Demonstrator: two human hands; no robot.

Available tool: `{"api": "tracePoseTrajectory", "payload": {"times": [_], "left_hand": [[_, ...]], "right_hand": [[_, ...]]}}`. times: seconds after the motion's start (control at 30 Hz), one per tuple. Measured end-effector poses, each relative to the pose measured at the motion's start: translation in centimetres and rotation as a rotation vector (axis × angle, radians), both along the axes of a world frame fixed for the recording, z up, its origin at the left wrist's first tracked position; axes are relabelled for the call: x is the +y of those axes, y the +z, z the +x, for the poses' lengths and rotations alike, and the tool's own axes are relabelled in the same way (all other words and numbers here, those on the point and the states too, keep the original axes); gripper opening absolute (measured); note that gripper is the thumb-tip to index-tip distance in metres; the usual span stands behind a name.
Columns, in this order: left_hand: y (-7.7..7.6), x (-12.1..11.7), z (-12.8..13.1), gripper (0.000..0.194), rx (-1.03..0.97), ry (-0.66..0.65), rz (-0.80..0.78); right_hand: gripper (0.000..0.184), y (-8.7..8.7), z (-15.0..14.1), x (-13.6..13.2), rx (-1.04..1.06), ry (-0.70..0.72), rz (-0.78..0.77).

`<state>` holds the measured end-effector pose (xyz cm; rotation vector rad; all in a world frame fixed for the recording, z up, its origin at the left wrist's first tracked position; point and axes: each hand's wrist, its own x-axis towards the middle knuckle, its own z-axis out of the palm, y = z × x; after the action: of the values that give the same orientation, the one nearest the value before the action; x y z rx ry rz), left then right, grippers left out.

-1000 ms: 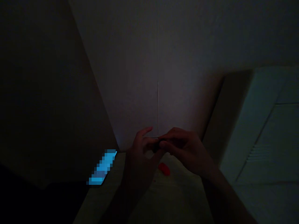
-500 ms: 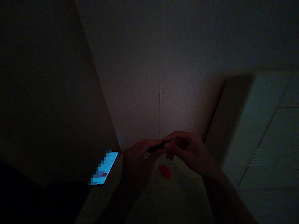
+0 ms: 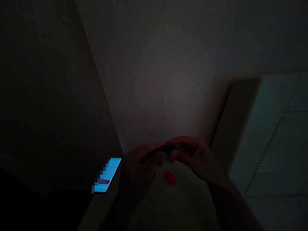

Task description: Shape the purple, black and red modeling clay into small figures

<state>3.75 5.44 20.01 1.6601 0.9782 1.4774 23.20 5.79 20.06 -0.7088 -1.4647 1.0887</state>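
In dim light, both hands meet above a pale table top (image 3: 175, 208). Between them is a small, dark, elongated piece (image 3: 167, 149), its kind too dark to make out. My left hand (image 3: 141, 168) pinches its left part between thumb and fingers. The right end is gripped by my right hand (image 3: 193, 154), thumb below and fingers above. Just under the hands a bright red, rounded lump (image 3: 170, 177) lies on the table, touched by neither hand. A tiny red crumb (image 3: 160, 190) is to its lower left.
A phone with a lit screen (image 3: 108, 176) lies at the table's left edge. Behind the table, two walls meet in a corner, and a vertical seam (image 3: 164, 106) runs down the wall. On the right stands a pale panelled surface (image 3: 269, 138) with slats.
My left hand has shifted slightly left and its fingers have moved, so more of the dark piece shows. My right hand stays nearly in place. The picture is dimmer; the red lump has not moved.
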Motion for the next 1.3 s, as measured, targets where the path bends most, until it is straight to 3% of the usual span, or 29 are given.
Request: {"api": "tracePoseTrajectory", "payload": {"times": [0.1, 0.27, 0.5, 0.7, 0.83, 0.97, 1.07, 1.2, 1.3], "left_hand": [[-0.2, -0.2, 0.2, 0.011, -0.031, -0.029, 0.0], [-0.3, 0.1, 0.6, 0.019, -0.16, -0.182, -0.106], [0.2, 0.0, 0.0, 0.01, -0.058, -0.075, 0.074], [0.1, -0.3, 0.1, 0.013, -0.03, -0.116, 0.063], [-0.3, 0.1, 0.3, 0.025, -0.229, -0.157, -0.08], [-0.1, 0.5, -0.1, 0.022, -0.179, -0.178, -0.064], [0.0, 0.3, 0.1, 0.021, -0.164, -0.136, -0.031], [-0.5, -0.2, 1.1, 0.021, -0.089, -0.127, -0.026], [-1.1, -0.5, 1.6, 0.024, 0.004, -0.164, -0.045]], "right_hand": [[0.019, 0.0, -0.1, -0.1, -0.009, -0.02, 0.019], [0.018, 0.0, -0.4, -0.4, 0.051, -0.018, 0.058], [0.036, -0.6, -0.6, -0.1, 0.079, 0.017, 0.045], [0.02, 0.0, -0.1, -0.4, 0.008, 0.053, 0.068], [0.02, -0.1, -0.9, -0.5, 0.102, -0.022, 0.101], [0.022, -0.6, -2.2, -0.4, 0.232, -0.048, 0.103], [0.022, -0.6, -2.2, -0.5, 0.114, -0.104, 0.141], [0.004, 0.1, -1.1, -1.0, -0.175, -0.348, 0.393], [0.016, 0.1, -0.9, -1.2, -0.259, -0.459, 0.458]]}}
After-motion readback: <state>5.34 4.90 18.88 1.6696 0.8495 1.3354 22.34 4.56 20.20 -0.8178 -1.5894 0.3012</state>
